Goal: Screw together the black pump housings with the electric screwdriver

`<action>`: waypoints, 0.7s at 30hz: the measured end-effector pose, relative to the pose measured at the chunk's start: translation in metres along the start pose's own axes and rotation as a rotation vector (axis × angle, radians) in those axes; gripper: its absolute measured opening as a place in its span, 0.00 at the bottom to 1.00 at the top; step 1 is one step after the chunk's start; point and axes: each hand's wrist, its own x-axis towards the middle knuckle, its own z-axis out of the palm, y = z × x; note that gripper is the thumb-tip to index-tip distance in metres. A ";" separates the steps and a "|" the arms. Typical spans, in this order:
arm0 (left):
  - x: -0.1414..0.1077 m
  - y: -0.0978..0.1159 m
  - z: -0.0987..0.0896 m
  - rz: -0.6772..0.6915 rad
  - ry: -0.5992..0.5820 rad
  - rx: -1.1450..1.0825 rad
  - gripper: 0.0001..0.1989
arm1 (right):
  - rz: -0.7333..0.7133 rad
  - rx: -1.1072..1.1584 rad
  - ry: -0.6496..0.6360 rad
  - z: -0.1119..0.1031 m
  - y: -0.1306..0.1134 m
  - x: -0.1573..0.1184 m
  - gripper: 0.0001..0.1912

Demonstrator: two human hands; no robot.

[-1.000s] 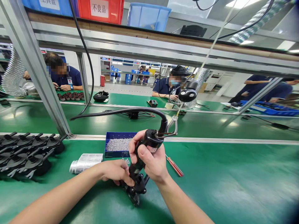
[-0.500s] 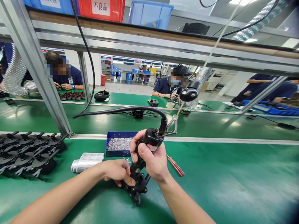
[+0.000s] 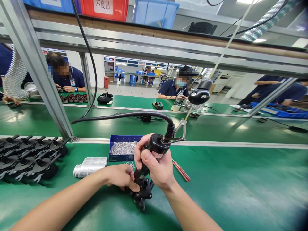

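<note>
My right hand [image 3: 156,163] is wrapped round a black electric screwdriver [image 3: 157,144], which tilts down to the left with its cable at the top. Its lower end meets a black plastic part [image 3: 145,189] on the green bench. My left hand [image 3: 122,178] grips that part from the left, thumb on top; some of its fingers are hidden. Behind my hands is a blue tray [image 3: 117,158] of small silvery pieces, with a few loose ones [image 3: 130,164] in front of it. A red-handled screwdriver [image 3: 182,171] lies to the right.
Rows of black parts [image 3: 24,157] stand at the left, beside a roll of labels [image 3: 90,166]. A metal post [image 3: 45,77] rises at the left. A black round fitting [image 3: 199,93] hangs on a cord above the tool. People sit across the bench.
The powered screwdriver's top has shifted slightly right and down, and its cable and hanging fitting have swung right. My left hand stays on the part. At far left, another person's hand has appeared.
</note>
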 end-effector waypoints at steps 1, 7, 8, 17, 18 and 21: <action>0.001 0.000 0.000 -0.019 0.005 -0.024 0.15 | 0.000 0.002 0.000 0.000 0.000 0.000 0.17; 0.001 -0.001 0.002 -0.041 0.036 -0.079 0.17 | 0.032 0.125 -0.045 -0.006 0.003 0.006 0.19; 0.000 -0.001 0.002 -0.044 0.036 -0.076 0.17 | 0.032 0.142 -0.059 -0.008 0.004 0.007 0.20; -0.003 0.004 0.004 0.031 0.038 -0.052 0.15 | -0.016 0.141 0.025 -0.008 0.007 0.006 0.22; -0.004 0.004 0.004 0.058 0.043 -0.020 0.15 | -0.007 0.157 0.012 -0.008 0.006 0.006 0.22; -0.011 0.008 0.002 0.101 0.118 0.132 0.17 | 0.016 0.164 -0.004 -0.008 0.003 0.006 0.24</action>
